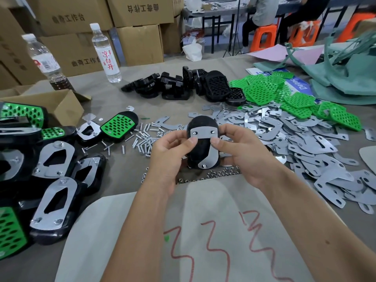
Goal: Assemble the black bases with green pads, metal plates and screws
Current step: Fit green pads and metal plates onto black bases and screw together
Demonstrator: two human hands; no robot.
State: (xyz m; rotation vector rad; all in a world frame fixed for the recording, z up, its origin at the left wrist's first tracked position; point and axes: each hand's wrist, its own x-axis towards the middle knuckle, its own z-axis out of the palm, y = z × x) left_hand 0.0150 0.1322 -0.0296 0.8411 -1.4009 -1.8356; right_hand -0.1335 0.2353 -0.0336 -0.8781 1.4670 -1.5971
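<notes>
Finished bases (55,202) left; plates (305,139) right; screws (142,137) between.

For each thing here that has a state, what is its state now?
Black base: held up in both hands, metal plate on it.
Left hand: grips the base.
Right hand: grips the base.
Clear bottle: upright, capped.
Cardboard box: open.

- Single view, worn on the head, looking forward and steeply down.
- Close on both hands (203,151), forearms entering from the bottom edge.
- Wide-angle, so the counter (114,98) bows toward the edges.
- Upper part reaching past the counter's far edge to stacked cardboard boxes (140,27) and orange stools (264,36).
</notes>
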